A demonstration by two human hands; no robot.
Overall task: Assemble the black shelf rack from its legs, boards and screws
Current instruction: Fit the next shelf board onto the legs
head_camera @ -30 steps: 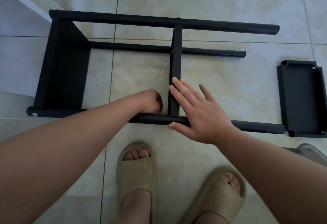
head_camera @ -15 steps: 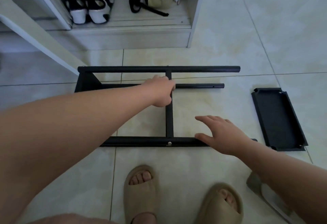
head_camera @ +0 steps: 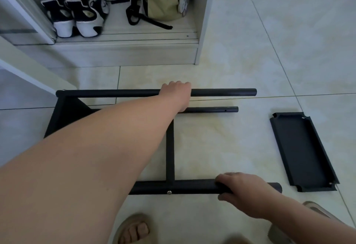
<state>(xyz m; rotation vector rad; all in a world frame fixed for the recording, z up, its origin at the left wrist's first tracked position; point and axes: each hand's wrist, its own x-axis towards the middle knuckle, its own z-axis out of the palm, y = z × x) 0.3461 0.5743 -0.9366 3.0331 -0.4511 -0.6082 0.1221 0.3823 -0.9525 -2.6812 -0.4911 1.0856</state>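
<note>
— Where is the rack?

— The half-built black rack (head_camera: 170,147) lies on its side on the tiled floor (head_camera: 250,51). Its legs run left to right, an end board (head_camera: 63,116) closes its left end, and a middle board (head_camera: 170,163) crosses it from the near leg (head_camera: 192,186) towards the far leg (head_camera: 221,92).

— And the hands?

— The left hand (head_camera: 178,94) reaches across the rack, fingers curled over the far leg, gripping it just above the middle board. The right hand (head_camera: 240,189) holds the near leg towards the rack's right end, fingers wrapped over the top and thumb underneath.

— Any fixings showing?

— One silver screw (head_camera: 169,192) sits in the near leg, right where the middle board meets it. A third leg (head_camera: 212,109) lies lower, between the far leg and the floor, partly hidden by the left forearm.

— What else is around the rack?

— To its right, apart from it, a loose board (head_camera: 302,153) lies flat, rim up. Beyond the rack stands an open cabinet (head_camera: 204,22) holding shoes (head_camera: 77,12) and a green bag (head_camera: 163,3). On the near side, a foot in a beige sandal (head_camera: 133,228) is planted on the floor.
</note>
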